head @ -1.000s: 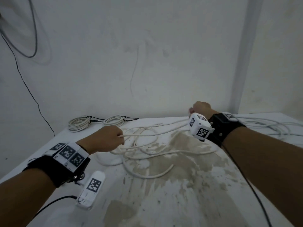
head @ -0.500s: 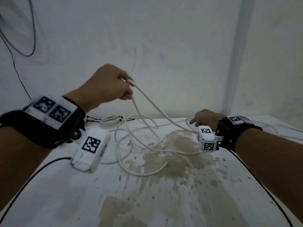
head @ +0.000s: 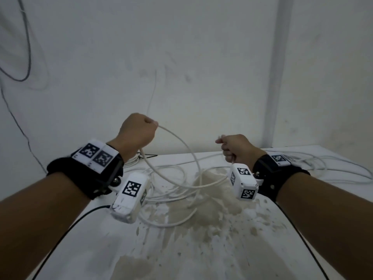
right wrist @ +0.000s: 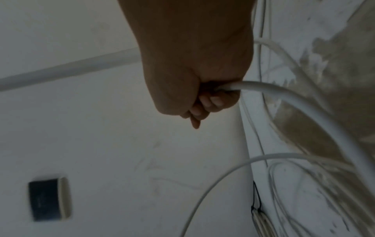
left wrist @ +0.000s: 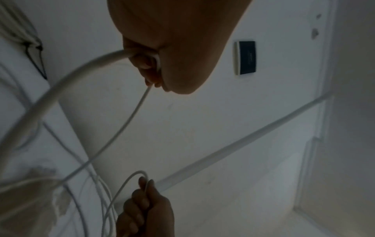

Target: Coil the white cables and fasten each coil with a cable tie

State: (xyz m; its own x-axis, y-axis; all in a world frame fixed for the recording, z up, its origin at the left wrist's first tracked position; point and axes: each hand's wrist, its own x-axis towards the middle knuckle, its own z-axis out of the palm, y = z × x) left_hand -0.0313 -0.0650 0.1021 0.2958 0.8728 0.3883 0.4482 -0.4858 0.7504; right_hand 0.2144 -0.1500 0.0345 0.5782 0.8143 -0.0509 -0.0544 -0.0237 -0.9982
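Note:
My left hand [head: 148, 127] is a raised fist above the stained white table [head: 201, 249], gripping a white cable [head: 187, 150]. From there the cable sags in a loop down to the tangle [head: 171, 178] on the table. My right hand [head: 226, 147] grips another stretch of the same cable near the back edge, its end poking out above the fist. In the left wrist view the left hand [left wrist: 154, 67] holds the cable [left wrist: 125, 126] and the right hand [left wrist: 145, 203] shows below it. The right wrist view has the right hand [right wrist: 205, 102] closed round the cable [right wrist: 288, 97].
A tied coil [head: 132, 160] with a black cable tie [head: 148, 156] lies at the back left, half hidden by my left wrist; the coil [right wrist: 261, 224] also shows in the right wrist view. More loose white cable [head: 333, 168] spreads over the right side. A dark wall plate [left wrist: 246, 57] sits on the wall behind.
The left hand has come down and toward the middle with the cable. The right hand has lifted its stretch of cable off the table, so the hands are closer together.

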